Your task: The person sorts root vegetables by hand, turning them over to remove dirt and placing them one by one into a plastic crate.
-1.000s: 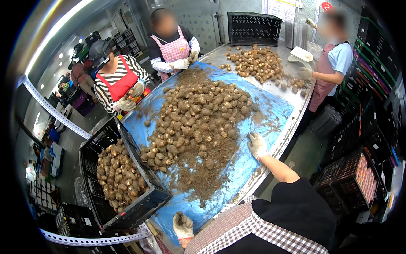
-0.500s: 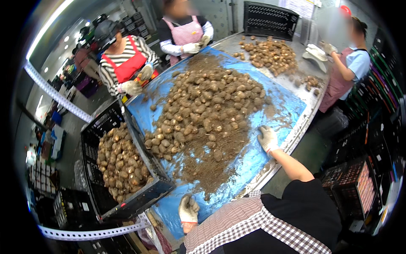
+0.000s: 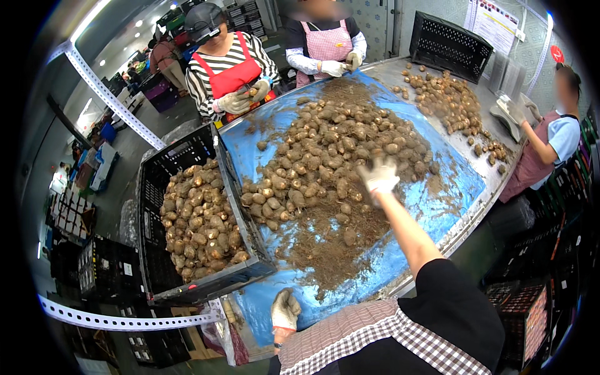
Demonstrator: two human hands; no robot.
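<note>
A large heap of small, soil-covered taros lies on a blue plastic sheet over the table. My right hand, in a pale work glove, is stretched out at the heap's right side. Its fingers are spread and smeared a little by motion; no taro shows in its grasp. Close to the table's near edge is my left hand, also gloved, above the blue sheet. Its fingers are loosely curled in, and I see nothing held in them. Loose soil and root fibres cover the sheet between my hands.
A black crate full of taros stands at left. Across the table, two gloved people work, one in a red apron, one in a pink checked apron. Far right, another person stands by a white scale, near more taros and an upright crate.
My right hand has moved forward and left from the bare sheet at the table's right edge to the heap. My left hand stays near the front edge. The whole view has shifted.
</note>
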